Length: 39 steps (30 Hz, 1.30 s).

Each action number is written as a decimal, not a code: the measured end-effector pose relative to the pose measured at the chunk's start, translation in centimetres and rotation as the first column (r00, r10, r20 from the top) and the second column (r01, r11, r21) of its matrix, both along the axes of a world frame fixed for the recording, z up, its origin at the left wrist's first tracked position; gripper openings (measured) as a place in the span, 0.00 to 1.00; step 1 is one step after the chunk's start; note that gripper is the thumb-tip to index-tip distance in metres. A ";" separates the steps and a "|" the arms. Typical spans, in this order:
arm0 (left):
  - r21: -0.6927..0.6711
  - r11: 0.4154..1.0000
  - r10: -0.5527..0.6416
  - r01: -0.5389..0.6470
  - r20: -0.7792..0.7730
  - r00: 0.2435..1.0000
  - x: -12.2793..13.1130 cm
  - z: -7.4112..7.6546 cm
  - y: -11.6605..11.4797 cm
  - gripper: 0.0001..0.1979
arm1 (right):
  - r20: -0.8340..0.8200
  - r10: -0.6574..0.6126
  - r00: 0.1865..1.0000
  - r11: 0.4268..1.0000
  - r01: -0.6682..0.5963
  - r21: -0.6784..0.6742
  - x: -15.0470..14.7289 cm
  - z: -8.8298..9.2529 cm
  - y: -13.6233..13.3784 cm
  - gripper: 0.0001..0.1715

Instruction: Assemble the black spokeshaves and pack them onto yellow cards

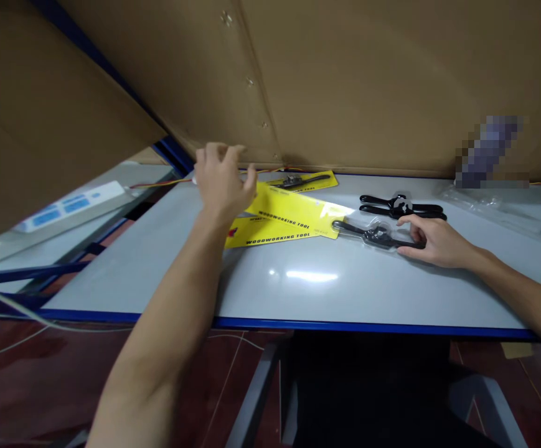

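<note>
Person's R hand [438,241], right of ctr, grips the right end of a black tool [378,234] btwn thumb & fingers; tool sits in a clear shell w/ its left tip over the right end of the top card [293,210]. L hand [223,180], ctr-left, is blurred over that yellow card's left end, fingers bent; can't tell if it's gripping. Lower card [277,234] lies partly under the top one, mid-frame. Rear card [329,182] w/ its own tool is by the brown wall [368,81], upper ctr. Spare tools [398,206], approx. 2, lie just behind R hand; clear plastic [498,214] far right. Power strip [71,208] at left edge, off the grey table [368,298].
</note>
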<state>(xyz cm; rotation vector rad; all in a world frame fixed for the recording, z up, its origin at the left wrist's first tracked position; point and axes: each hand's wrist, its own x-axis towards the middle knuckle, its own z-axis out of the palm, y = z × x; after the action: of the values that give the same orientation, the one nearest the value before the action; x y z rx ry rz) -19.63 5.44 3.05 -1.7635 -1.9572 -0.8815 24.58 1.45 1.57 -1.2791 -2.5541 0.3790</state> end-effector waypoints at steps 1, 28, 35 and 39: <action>0.017 0.999 -0.036 0.036 -0.020 0.999 0.6 0.2 -0.1 0.23 | -0.003 0.006 1.000 1.000 -0.006 0.006 0.0 0.0 0.0 0.31; -0.264 0.956 -0.138 0.128 -0.021 0.990 2.7 -0.6 0.2 0.23 | -0.035 -0.024 0.999 0.966 0.032 0.257 1.3 1.3 -0.2 0.35; -0.318 0.935 -0.129 0.158 0.109 0.986 5.5 -1.3 0.2 0.29 | -0.054 -0.451 0.891 0.741 0.407 0.533 5.2 4.2 1.6 0.38; -0.392 0.899 -0.173 0.194 0.089 0.981 7.1 -2.1 -0.2 0.27 | 0.216 -0.666 0.714 0.717 0.533 0.449 9.6 4.7 3.1 0.32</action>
<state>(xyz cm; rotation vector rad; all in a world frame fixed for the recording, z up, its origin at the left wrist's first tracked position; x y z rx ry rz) -12.51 5.27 0.99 -2.2034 -2.1482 -0.6160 34.22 4.55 6.29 -2.0682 -2.0967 -0.4914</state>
